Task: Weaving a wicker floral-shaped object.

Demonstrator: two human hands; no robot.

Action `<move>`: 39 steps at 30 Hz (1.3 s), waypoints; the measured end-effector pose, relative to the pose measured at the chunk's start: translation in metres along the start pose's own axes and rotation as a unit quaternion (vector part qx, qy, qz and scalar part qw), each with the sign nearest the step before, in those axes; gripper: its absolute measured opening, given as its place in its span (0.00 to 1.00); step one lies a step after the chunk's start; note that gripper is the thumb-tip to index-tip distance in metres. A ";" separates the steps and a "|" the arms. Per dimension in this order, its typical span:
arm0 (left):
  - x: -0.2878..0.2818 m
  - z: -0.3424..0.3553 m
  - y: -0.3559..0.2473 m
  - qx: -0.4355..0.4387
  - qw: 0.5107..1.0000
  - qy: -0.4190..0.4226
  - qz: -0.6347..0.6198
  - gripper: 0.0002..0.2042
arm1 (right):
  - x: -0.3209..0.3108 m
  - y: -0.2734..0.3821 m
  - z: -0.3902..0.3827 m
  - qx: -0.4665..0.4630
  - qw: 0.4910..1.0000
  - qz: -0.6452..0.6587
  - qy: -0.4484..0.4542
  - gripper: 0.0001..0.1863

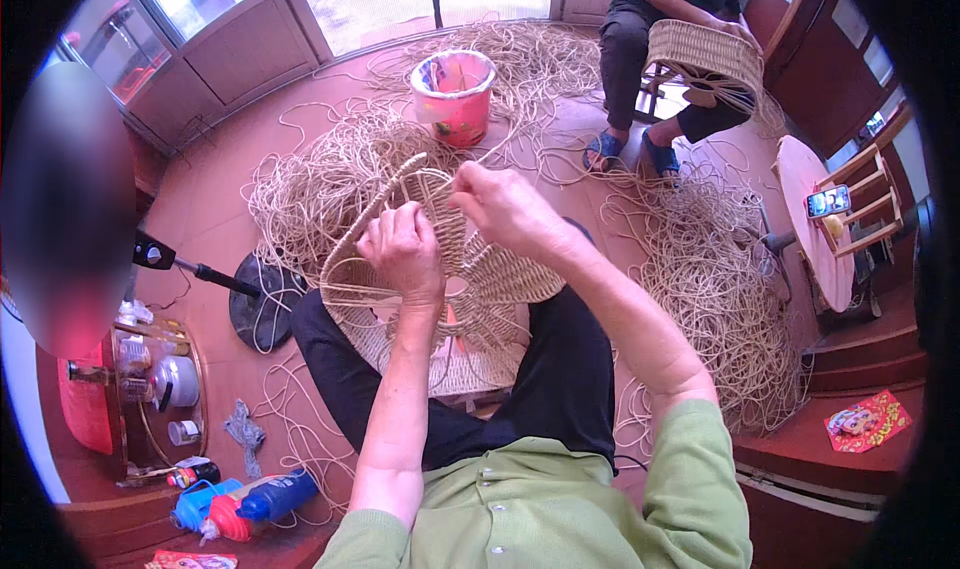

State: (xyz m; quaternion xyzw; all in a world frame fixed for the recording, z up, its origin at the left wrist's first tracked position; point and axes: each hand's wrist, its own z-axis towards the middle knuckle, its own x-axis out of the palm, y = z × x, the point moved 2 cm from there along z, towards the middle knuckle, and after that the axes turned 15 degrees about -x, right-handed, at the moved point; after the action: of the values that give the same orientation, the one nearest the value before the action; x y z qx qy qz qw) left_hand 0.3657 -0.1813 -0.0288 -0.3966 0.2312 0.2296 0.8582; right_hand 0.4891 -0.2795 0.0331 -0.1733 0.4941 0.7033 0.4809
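Observation:
Between my knees rests a partly woven basket [510,277] of pale twisted cord, with a curved rim on its left side and loose strands around its middle. My left hand [405,254] is closed at the upper part of the weave, its fingers curled over the work; what lies under them is partly hidden. Just to the right and a little higher, my right hand [505,207] makes a pinch, apparently on a strand of cord, though the fingertips hide most of it. Both hands are close together above the basket's opening.
Tangled cord [710,289] lies heaped to the right and beyond the basket. A pink bucket [462,119] stands among it. Far right, a seated person holds another woven basket [705,54]. A round black stand base [265,304] is at left; bottles [280,494] lie lower left.

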 end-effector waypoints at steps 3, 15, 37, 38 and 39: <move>0.010 0.001 0.004 -0.015 0.999 0.046 0.003 0.05 | 0.013 0.020 0.012 0.027 0.999 -0.021 0.024 0.10; -0.001 0.010 0.012 -0.040 0.941 0.301 -0.148 0.13 | 0.040 0.022 -0.021 -0.067 0.986 -0.051 -0.141 0.12; 0.016 -0.020 -0.032 -0.099 0.990 0.097 -0.009 0.11 | -0.004 -0.031 -0.034 0.010 0.971 -0.225 0.077 0.16; 0.017 -0.020 -0.036 -0.127 0.987 0.094 -0.030 0.15 | 0.006 -0.029 -0.029 -0.014 0.981 -0.182 0.064 0.18; 0.021 -0.024 -0.039 -0.125 0.987 0.097 -0.033 0.15 | 0.015 -0.029 -0.024 -0.039 0.988 -0.138 0.051 0.21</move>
State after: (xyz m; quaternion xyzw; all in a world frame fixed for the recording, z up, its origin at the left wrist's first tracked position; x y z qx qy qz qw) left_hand 0.3995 -0.2186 -0.0328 -0.5283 0.2695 0.1890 0.7826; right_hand 0.5009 -0.2915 -0.0036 -0.2939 0.4611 0.6396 0.5404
